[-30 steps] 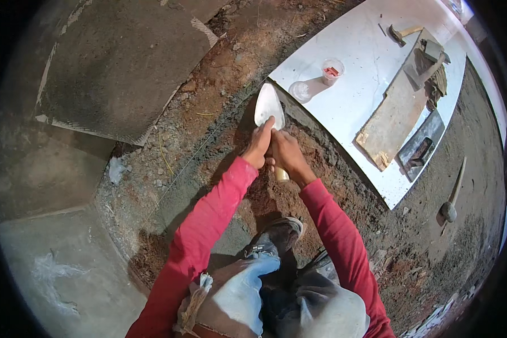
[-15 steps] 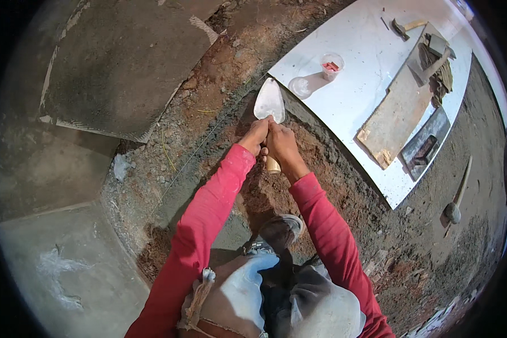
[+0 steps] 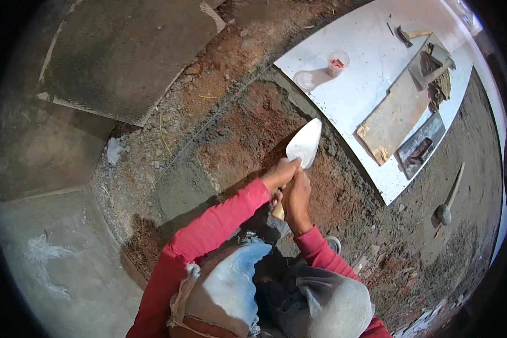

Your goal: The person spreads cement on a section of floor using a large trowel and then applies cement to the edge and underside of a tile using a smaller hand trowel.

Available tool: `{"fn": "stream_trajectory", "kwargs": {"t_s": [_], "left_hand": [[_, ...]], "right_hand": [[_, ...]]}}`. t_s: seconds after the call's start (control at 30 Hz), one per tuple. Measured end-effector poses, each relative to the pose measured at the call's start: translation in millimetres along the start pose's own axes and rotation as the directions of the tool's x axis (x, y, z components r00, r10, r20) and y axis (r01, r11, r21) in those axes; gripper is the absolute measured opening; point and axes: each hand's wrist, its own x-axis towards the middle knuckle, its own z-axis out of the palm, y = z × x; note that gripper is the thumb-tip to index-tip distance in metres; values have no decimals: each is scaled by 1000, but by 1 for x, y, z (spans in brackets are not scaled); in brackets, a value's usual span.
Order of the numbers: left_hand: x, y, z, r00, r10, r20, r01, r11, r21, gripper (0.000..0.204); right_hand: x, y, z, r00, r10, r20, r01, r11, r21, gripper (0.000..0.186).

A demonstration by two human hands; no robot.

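Both my hands are closed on a trowel, its pale pointed blade (image 3: pixel 303 141) over reddish soil (image 3: pixel 248 129) and grey mortar, angled up and right toward a white board. My left hand (image 3: pixel 279 176) grips near the base of the blade. My right hand (image 3: pixel 296 200) sits just below it around the wooden handle (image 3: pixel 278 210), whose end shows under the fingers. A taut thin string (image 3: pixel 191 143) runs diagonally to the left of the dug strip. My knees are bent at the bottom of the view.
The white board (image 3: pixel 338 96) holds a clear cup (image 3: pixel 337 63), hammer (image 3: pixel 408 35), dusty plank (image 3: pixel 388 127), several tools and a dark float (image 3: pixel 421 143). A mallet (image 3: pixel 443 213) lies on grey mortar at the right. Concrete slabs (image 3: pixel 124 56) and crumpled plastic (image 3: pixel 50 265) are at the left.
Both hands and the trowel have moved down and to the right, uncovering the upper part of the soil strip. The forearms are more bent and the blade now tilts rightward.
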Motion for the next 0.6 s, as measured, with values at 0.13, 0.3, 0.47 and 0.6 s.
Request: {"fn": "stream_trajectory", "kwargs": {"t_s": [0.13, 0.3, 0.47, 0.6], "left_hand": [[-7, 41, -34, 982, -52, -183, 19, 984, -176, 47], [48, 91, -88, 949, -38, -312, -22, 982, -185, 48], [63, 96, -97, 908, -27, -418, -34, 990, -138, 53], [56, 93, -93, 910, -62, -409, 69, 998, 3, 53]], "right_hand": [[47, -13, 21, 990, -25, 139, 38, 995, -95, 34], [133, -43, 61, 927, -26, 373, 79, 989, -127, 35], [116, -68, 75, 936, 117, 332, -120, 993, -12, 34], [94, -67, 73, 962, 70, 266, -86, 995, 49, 38]]}}
